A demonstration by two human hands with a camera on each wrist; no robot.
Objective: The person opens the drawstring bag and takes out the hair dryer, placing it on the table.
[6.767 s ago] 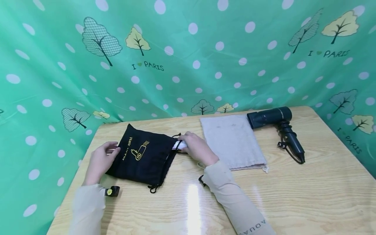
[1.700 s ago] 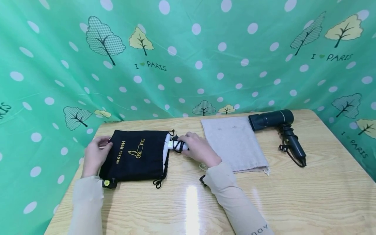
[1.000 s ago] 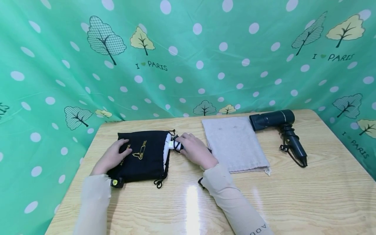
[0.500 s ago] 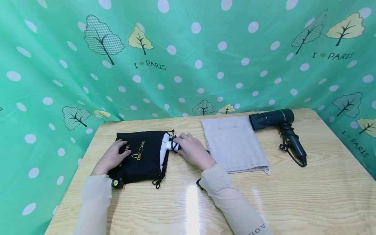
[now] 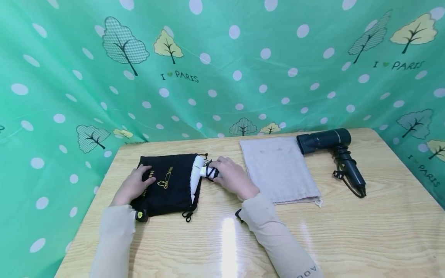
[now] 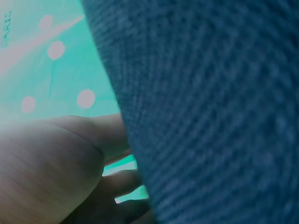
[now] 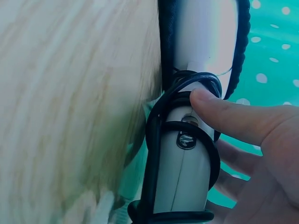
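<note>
A black drawstring bag [image 5: 180,193], printed with "Hair Dryer" and a gold dryer picture, lies at the left of the table. My left hand [image 5: 131,187] holds it near its closed end, thumb and fingers over part of the lettering. In the left wrist view, dark cloth [image 6: 210,112] hides most of the fingers. A white hair dryer [image 5: 196,175] shows its body in the bag's mouth, the handle sticking out to the right. My right hand [image 5: 235,178] grips that handle. Close up, black cord [image 7: 156,140] is wound round the handle, with the thumb [image 7: 224,112] lying over it.
Right of my right hand lies a flat pale grey drawstring bag [image 5: 279,170]. A dark hair dryer [image 5: 323,141] with its cord wound round the handle sits beyond it, near the table's back right. A green patterned curtain [image 5: 222,69] stands behind the table [image 5: 347,239].
Since the first frame the black bag has straightened and flattened, and more of the white dryer shows at its mouth. My left hand has slid from the bag's end onto its printed face.
</note>
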